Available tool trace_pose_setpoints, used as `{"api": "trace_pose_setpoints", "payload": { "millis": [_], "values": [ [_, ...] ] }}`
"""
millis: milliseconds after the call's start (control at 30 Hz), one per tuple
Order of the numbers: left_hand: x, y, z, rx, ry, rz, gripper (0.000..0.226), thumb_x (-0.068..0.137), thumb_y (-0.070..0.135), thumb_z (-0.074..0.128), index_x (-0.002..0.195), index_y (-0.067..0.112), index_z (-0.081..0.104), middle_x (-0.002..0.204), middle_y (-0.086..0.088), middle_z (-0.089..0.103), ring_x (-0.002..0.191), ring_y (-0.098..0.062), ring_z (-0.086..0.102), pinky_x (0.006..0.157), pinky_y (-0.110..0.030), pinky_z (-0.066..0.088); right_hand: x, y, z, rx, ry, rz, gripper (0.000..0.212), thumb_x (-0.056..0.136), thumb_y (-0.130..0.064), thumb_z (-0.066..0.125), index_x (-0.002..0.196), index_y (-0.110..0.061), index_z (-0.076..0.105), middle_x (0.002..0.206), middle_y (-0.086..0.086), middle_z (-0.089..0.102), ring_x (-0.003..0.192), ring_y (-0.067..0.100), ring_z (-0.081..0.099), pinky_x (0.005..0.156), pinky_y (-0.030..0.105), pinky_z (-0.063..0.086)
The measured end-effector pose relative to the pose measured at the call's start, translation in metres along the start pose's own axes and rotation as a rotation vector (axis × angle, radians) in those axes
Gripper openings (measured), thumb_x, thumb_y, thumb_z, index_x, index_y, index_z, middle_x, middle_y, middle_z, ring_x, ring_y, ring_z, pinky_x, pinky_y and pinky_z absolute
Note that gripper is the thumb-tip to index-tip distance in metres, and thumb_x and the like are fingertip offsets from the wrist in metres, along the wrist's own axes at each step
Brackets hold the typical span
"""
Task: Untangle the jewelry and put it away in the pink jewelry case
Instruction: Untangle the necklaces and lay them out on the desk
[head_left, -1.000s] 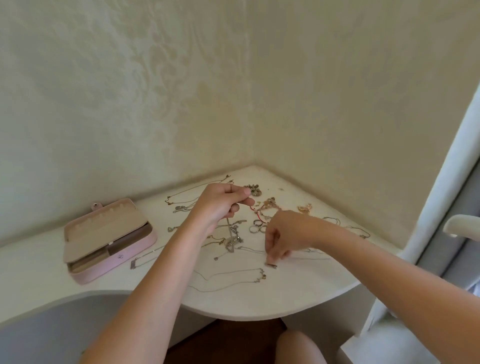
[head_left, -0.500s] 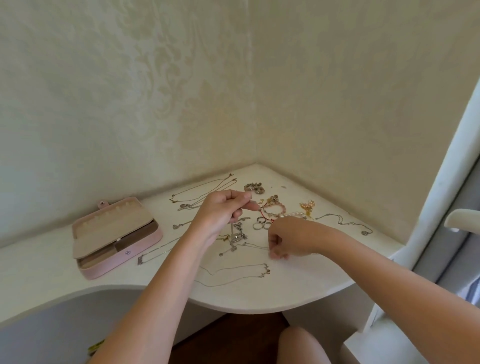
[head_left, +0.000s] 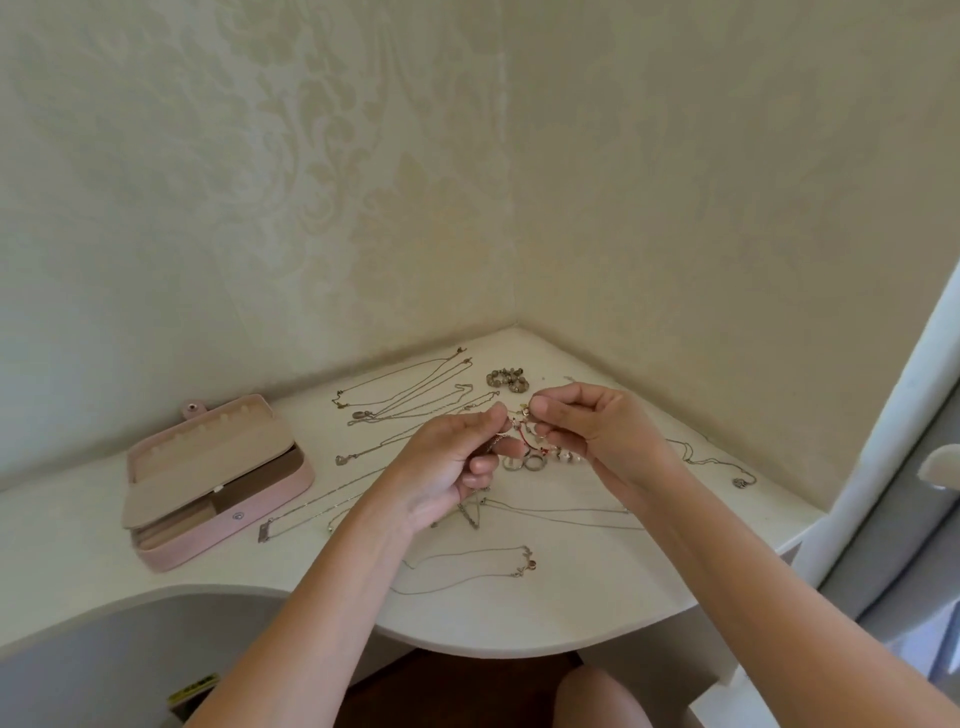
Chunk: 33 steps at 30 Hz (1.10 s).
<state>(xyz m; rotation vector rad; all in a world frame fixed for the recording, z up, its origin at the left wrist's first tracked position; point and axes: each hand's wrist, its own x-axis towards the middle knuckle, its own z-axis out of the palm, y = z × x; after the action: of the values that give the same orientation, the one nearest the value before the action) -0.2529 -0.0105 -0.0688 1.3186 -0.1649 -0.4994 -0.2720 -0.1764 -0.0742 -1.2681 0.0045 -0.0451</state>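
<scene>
Hands, left (head_left: 451, 467) and right (head_left: 597, 431), now raised together, pinch a red-corded bracelet (head_left: 527, 434) above the desk (head_left: 597, 597); right hand has risen from its surface.

We work from a single head view; no second view shares the scene. The camera sits above and behind the hands and faces forward and down into a room corner, where two wallpapered walls (head_left: 260, 182) meet near the upper centre of the frame. The lens is wide-angle: straight edges bow toward the frame borders. The white corner worktop (head_left: 597, 597) fills the middle band, close to the camera. Both forearms enter from the lower edge, and the left hand (head_left: 447, 470) and right hand (head_left: 597, 431) meet just below frame centre. A knee (head_left: 597, 696) shows at the bottom edge.
</scene>
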Motion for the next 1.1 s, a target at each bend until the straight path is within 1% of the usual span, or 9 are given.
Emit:
{"api": "trace_pose_setpoints", "payload": {
  "millis": [100, 200, 333, 500, 567, 633, 733, 967, 1100],
  "values": [
    [0.004, -0.002, -0.001, -0.008, 0.014, 0.042, 0.019, 0.075, 0.026, 0.061, 0.077, 0.007, 0.056, 0.061, -0.005, 0.066, 0.038, -0.002, 0.033, 0.038, -0.012, 0.024, 0.001, 0.007, 0.002, 0.131, 0.045, 0.001, 0.019, 0.062, -0.012, 0.073, 0.079, -0.004, 0.069, 0.068, 0.004, 0.069, 0.059, 0.008, 0.066, 0.058, 0.013, 0.053],
    [0.003, 0.0, -0.004, 0.159, 0.049, 0.123, 0.021, 0.079, 0.029, 0.062, 0.08, 0.008, 0.06, 0.065, -0.003, 0.068, 0.039, -0.003, 0.032, 0.041, -0.013, 0.023, -0.002, 0.013, 0.003, 0.217, 0.017, 0.059, 0.019, 0.066, -0.008, 0.07, 0.083, -0.001, 0.068, 0.073, 0.01, 0.071, 0.064, 0.013, 0.069, 0.061, 0.016, 0.056],
    [0.002, 0.015, -0.007, 0.402, 0.081, 0.205, 0.016, 0.087, 0.026, 0.062, 0.081, 0.012, 0.064, 0.067, -0.006, 0.07, 0.041, -0.007, 0.031, 0.042, -0.013, 0.028, -0.002, 0.017, 0.005, 0.217, 0.014, 0.099, 0.022, 0.065, -0.009, 0.071, 0.085, 0.0, 0.07, 0.079, 0.015, 0.072, 0.068, 0.017, 0.071, 0.064, 0.018, 0.057],
    [0.003, 0.031, -0.009, 0.611, 0.06, 0.241, 0.013, 0.089, 0.022, 0.063, 0.082, 0.011, 0.063, 0.061, -0.007, 0.069, 0.038, -0.009, 0.03, 0.04, -0.013, 0.028, -0.005, 0.012, 0.006, 0.164, -0.009, 0.121, 0.012, 0.082, 0.001, 0.064, 0.093, 0.0, 0.07, 0.087, 0.018, 0.073, 0.076, 0.02, 0.072, 0.071, 0.021, 0.058],
    [0.004, 0.033, -0.01, 0.648, 0.045, 0.233, 0.013, 0.088, 0.021, 0.064, 0.079, 0.012, 0.062, 0.056, -0.006, 0.066, 0.039, -0.01, 0.027, 0.039, -0.014, 0.025, -0.006, 0.009, 0.008, 0.126, -0.001, 0.116, 0.01, 0.084, 0.001, 0.064, 0.094, 0.001, 0.067, 0.087, 0.018, 0.073, 0.076, 0.021, 0.072, 0.071, 0.022, 0.059],
    [0.005, 0.035, -0.01, 0.682, 0.038, 0.23, 0.013, 0.088, 0.021, 0.065, 0.078, 0.013, 0.062, 0.054, -0.006, 0.066, 0.038, -0.011, 0.025, 0.038, -0.016, 0.023, -0.008, 0.006, 0.01, 0.097, 0.013, 0.106, 0.007, 0.083, 0.001, 0.065, 0.089, 0.0, 0.063, 0.085, 0.018, 0.073, 0.075, 0.022, 0.072, 0.069, 0.023, 0.059],
    [0.006, 0.035, -0.009, 0.701, 0.022, 0.243, 0.013, 0.088, 0.022, 0.065, 0.078, 0.014, 0.062, 0.053, -0.005, 0.065, 0.038, -0.011, 0.023, 0.038, -0.018, 0.021, -0.01, 0.003, 0.012, 0.072, 0.02, 0.089, 0.011, 0.081, 0.0, 0.067, 0.082, -0.003, 0.057, 0.08, 0.016, 0.073, 0.07, 0.021, 0.072, 0.066, 0.023, 0.059],
    [0.006, 0.036, -0.005, 0.775, 0.023, 0.264, 0.013, 0.088, 0.024, 0.064, 0.079, 0.014, 0.062, 0.051, -0.001, 0.065, 0.035, -0.008, 0.026, 0.038, -0.015, 0.024, -0.011, 0.0, 0.011, 0.051, 0.015, 0.092, 0.015, 0.082, 0.002, 0.067, 0.085, -0.004, 0.053, 0.075, 0.016, 0.072, 0.065, 0.022, 0.07, 0.06, 0.022, 0.057],
    [0.006, 0.036, -0.004, 0.793, 0.025, 0.262, 0.013, 0.088, 0.025, 0.064, 0.08, 0.015, 0.062, 0.051, 0.0, 0.065, 0.039, -0.01, 0.028, 0.041, -0.017, 0.025, -0.01, 0.0, 0.01, 0.076, 0.011, 0.092, 0.02, 0.082, 0.003, 0.066, 0.085, -0.007, 0.05, 0.075, 0.016, 0.072, 0.064, 0.022, 0.07, 0.058, 0.022, 0.057]
  ]
}}
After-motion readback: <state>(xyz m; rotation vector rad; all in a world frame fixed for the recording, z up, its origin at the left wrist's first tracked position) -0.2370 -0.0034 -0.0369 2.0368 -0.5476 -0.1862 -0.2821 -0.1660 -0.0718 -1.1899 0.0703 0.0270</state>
